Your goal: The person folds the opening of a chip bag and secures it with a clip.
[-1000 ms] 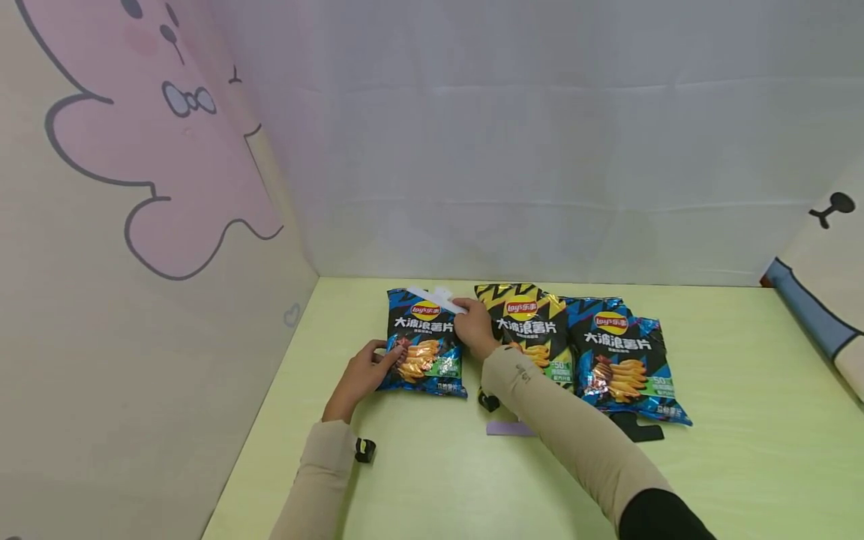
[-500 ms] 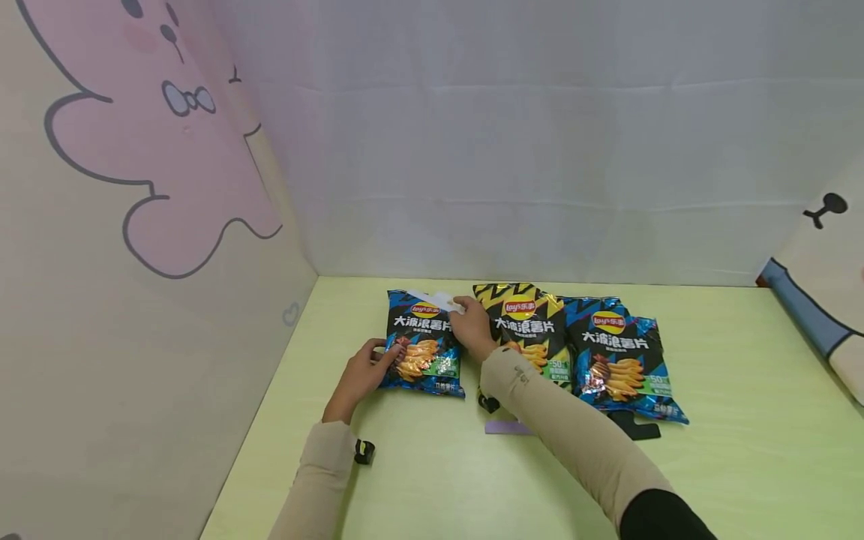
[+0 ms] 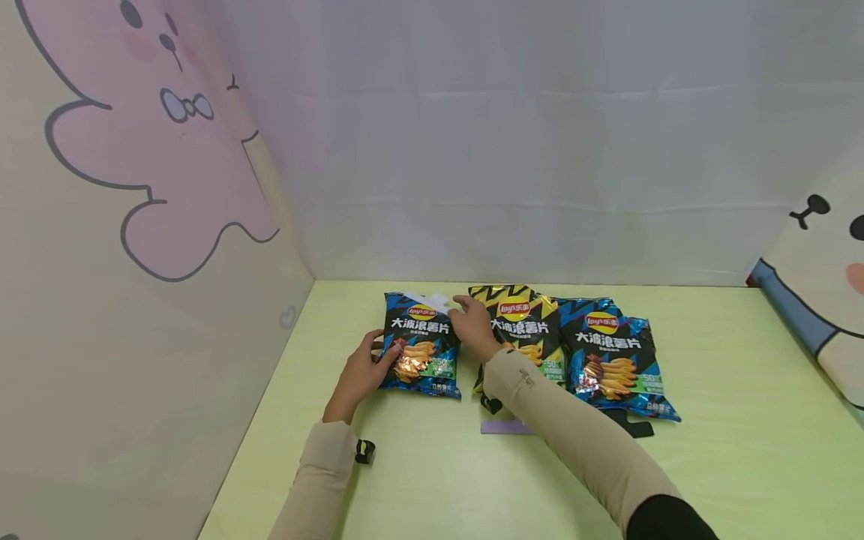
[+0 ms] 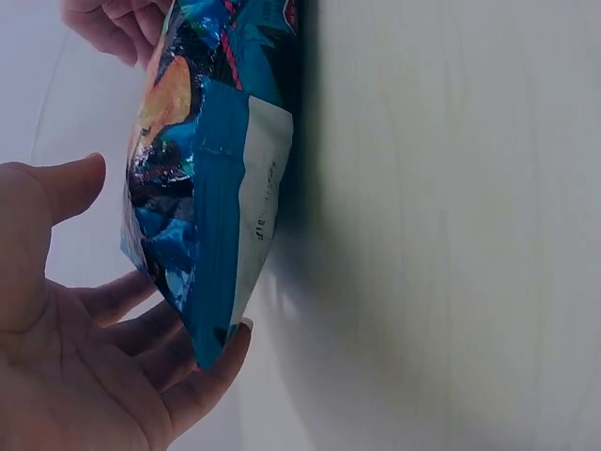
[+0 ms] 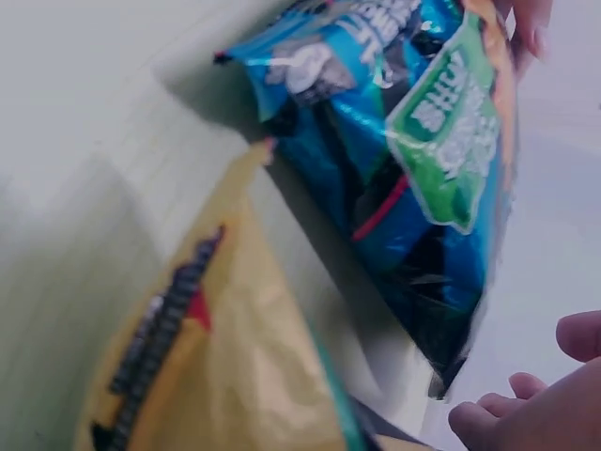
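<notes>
Beige sleeves reach forward over the surface, the right slanting leftward. The left hand is spread, fingers touching the left edge of the leftmost blue bag. Near its upper right corner, beside the yellow bag, the right hand is loosely spread. Less white strip shows across the top than a second ago.
</notes>
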The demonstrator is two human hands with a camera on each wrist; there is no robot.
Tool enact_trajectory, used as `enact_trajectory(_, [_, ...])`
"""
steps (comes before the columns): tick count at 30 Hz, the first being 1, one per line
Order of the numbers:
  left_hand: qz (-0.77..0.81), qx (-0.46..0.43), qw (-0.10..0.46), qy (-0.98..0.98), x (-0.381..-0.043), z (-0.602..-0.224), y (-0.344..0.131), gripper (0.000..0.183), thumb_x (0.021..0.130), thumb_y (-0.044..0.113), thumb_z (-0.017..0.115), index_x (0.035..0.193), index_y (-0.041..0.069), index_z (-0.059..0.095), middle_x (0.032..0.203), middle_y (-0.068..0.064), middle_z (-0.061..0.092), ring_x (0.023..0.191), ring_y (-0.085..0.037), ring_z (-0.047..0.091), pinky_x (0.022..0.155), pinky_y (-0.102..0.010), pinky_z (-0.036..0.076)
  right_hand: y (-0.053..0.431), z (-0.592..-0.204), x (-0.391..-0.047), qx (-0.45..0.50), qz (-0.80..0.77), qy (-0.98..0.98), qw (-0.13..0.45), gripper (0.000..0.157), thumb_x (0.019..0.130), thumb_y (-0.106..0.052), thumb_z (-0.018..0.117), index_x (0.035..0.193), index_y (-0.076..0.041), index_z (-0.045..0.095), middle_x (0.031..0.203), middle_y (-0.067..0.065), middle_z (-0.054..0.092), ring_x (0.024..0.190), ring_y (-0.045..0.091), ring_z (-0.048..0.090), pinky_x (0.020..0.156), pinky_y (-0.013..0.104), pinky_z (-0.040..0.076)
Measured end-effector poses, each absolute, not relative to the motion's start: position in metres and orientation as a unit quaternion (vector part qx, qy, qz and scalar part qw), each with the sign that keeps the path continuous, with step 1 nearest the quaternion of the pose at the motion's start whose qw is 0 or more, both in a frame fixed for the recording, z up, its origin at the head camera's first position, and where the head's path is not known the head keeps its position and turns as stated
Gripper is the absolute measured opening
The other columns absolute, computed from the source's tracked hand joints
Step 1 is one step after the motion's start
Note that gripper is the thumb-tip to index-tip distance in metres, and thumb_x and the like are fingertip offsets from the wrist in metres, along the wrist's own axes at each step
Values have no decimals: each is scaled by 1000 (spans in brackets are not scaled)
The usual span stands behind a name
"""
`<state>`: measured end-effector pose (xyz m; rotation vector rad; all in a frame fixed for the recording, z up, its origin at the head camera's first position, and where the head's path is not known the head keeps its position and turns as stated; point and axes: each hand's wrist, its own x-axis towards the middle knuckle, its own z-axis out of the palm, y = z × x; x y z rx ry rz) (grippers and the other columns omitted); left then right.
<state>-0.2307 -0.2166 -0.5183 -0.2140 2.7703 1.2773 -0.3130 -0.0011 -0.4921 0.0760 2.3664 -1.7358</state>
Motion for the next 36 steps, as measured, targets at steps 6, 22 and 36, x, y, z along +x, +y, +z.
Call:
enact_trajectory(6, [409,-50,15,911,-234,-510,-210,75,100,46,59,157,9,29,154,-26,43,131,-46,55,104,-62,47,6,-484,-311,6,-599,795,95,48,104,-16,52,151,-8,45,160,13,41,151,32,36,117,51,40])
enact_trajectory(22, [397,-6,-25,917,-238,-501,-188,68,99,41,62,154,8,38,158,-22,40,147,-44,37,117,-63,33,22,-473,-304,4,-636,766,93,48,104,-15,53,151,-7,44,159,15,42,145,33,44,116,48,42])
enact_trajectory(36, [400,53,-45,914,-242,-502,-177,65,99,33,64,152,3,41,153,-26,43,127,-45,54,108,-62,43,43,-466,-305,12,-627,776,70,44,105,-16,52,148,-9,49,156,13,47,146,31,43,115,48,43])
